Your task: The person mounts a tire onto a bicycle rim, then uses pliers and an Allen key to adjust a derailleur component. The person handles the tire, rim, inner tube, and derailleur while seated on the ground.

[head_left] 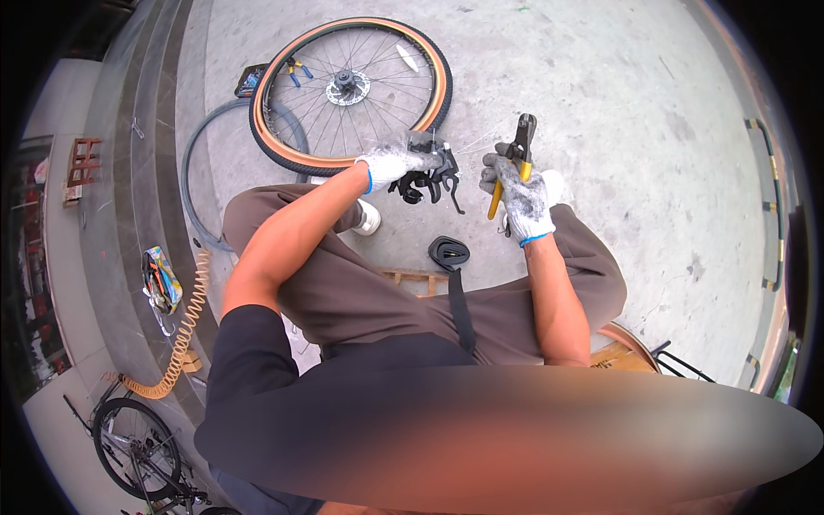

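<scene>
My left hand point(393, 166), in a white work glove with grey fingers, is closed round a cluster of black bicycle brake levers point(446, 178). Some clear plastic film seems to cling to the cluster. Thin pale strands stretch from it to the right, toward the other hand. In a matching glove, my right hand point(525, 199) grips cable cutters point(523, 142) with yellow handles and a dark head pointing up and away. A gap of bare floor separates the two hands. Just beyond my left hand lies a bicycle wheel point(445, 81) with a tan-walled tyre and a brake disc.
Blue-handled pliers point(298, 73) lie at the wheel, near a small tool case point(250, 81). A grey cable coil point(190, 163) goes partly under the wheel. Between my legs sits a folded black inner tube point(449, 252). Leftward are steps, an orange coiled hose point(190, 319) and a bicycle point(137, 446).
</scene>
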`<state>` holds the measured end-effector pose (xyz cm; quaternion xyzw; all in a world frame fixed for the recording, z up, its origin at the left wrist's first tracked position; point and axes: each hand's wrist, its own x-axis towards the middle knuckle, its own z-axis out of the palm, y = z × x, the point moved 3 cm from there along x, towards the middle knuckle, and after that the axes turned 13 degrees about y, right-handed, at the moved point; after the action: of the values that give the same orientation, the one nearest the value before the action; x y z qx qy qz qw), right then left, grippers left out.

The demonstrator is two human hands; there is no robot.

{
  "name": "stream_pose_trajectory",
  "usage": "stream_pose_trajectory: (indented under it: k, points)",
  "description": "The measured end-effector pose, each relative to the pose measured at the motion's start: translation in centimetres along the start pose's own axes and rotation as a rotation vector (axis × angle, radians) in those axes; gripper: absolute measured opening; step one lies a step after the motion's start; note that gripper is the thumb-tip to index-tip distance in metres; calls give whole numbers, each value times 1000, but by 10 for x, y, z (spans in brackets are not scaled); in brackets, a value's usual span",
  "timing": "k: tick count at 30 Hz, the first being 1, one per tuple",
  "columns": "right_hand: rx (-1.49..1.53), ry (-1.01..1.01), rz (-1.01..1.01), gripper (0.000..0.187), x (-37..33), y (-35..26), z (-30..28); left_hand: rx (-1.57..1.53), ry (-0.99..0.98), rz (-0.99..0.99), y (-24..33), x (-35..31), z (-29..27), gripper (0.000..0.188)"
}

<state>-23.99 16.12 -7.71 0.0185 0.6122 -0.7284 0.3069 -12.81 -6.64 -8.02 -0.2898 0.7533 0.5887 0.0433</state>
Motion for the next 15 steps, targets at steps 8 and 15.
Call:
stream_pose_trajectory:
  k: [8, 15]
  points:
    - [471, 26, 303, 42, 10, -3, -11, 21, 40, -414, -197, 43, 65, 37]
    - [541, -28, 328, 41, 9, -16, -4, 146, -175, -614, -297, 33, 122, 23]
